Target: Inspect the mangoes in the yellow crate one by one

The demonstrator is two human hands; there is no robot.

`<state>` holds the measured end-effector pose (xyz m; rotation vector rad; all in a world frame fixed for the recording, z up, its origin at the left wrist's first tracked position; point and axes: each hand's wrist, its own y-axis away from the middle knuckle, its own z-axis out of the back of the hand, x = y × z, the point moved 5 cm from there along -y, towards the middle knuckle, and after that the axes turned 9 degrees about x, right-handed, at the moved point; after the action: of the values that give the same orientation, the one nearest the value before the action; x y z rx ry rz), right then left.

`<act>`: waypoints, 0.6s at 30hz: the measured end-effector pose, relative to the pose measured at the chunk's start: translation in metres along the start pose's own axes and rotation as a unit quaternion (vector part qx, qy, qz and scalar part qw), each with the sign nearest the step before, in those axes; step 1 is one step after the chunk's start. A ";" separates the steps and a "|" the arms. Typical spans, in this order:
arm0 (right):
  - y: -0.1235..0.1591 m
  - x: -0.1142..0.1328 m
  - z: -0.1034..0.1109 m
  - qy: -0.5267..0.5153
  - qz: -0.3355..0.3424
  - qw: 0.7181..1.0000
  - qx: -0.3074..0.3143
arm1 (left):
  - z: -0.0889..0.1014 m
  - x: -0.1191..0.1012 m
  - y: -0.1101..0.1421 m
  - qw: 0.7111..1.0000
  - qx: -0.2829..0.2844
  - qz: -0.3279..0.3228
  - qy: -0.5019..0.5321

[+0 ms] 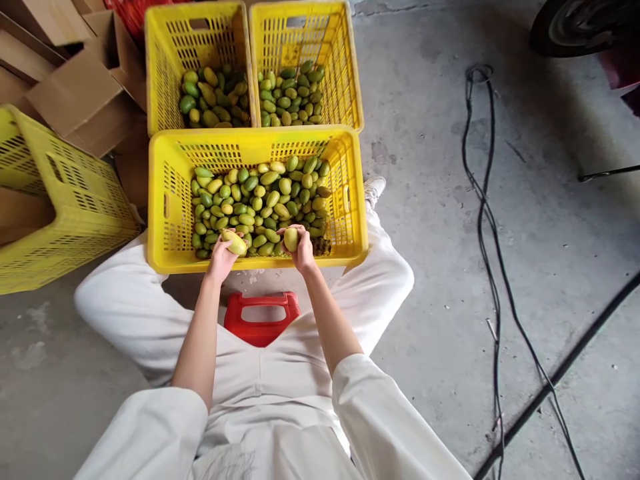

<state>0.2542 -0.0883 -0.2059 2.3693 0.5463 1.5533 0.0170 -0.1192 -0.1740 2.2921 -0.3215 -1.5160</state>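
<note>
My left hand is closed around a pale yellow-green oval fruit, over the near rim of the front yellow crate. A second, rounder yellow-green fruit is gripped in my right hand, a short way to the right at the same rim. Inside the crate lies a heap of small green and yellow oval fruits, which look like small mangoes. Parts of the heap are hidden behind my hands. Both held fruits are apart from each other.
Two more yellow crates, left and right, stand behind with similar fruit. Cardboard boxes and another yellow crate are at the left. A red stool is beneath me. Black cables and a wheel lie right.
</note>
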 end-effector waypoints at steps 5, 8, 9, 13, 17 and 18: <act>0.000 0.002 0.001 0.005 -0.013 1.000 -0.014 | -0.002 0.001 -0.001 1.000 -0.008 0.000 0.013; 0.002 0.004 0.000 0.015 -0.002 1.000 -0.028 | -0.002 0.000 0.000 0.999 -0.024 0.003 0.030; 0.003 0.004 -0.001 0.012 0.001 0.999 -0.036 | -0.002 -0.001 0.001 0.999 -0.031 0.010 0.041; 0.006 0.005 -0.003 0.005 0.014 0.998 -0.062 | -0.003 -0.005 0.002 0.995 -0.044 0.040 0.081; 0.008 0.010 -0.005 0.011 0.043 0.996 -0.080 | -0.012 -0.009 0.001 0.992 0.000 0.068 0.108; 0.008 0.010 -0.004 0.010 0.044 0.995 -0.085 | -0.013 -0.009 0.002 0.990 0.011 0.078 0.117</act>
<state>0.2556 -0.0910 -0.1925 2.2800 0.3054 1.5929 0.0253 -0.1146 -0.1608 2.3703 -0.4404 -1.1602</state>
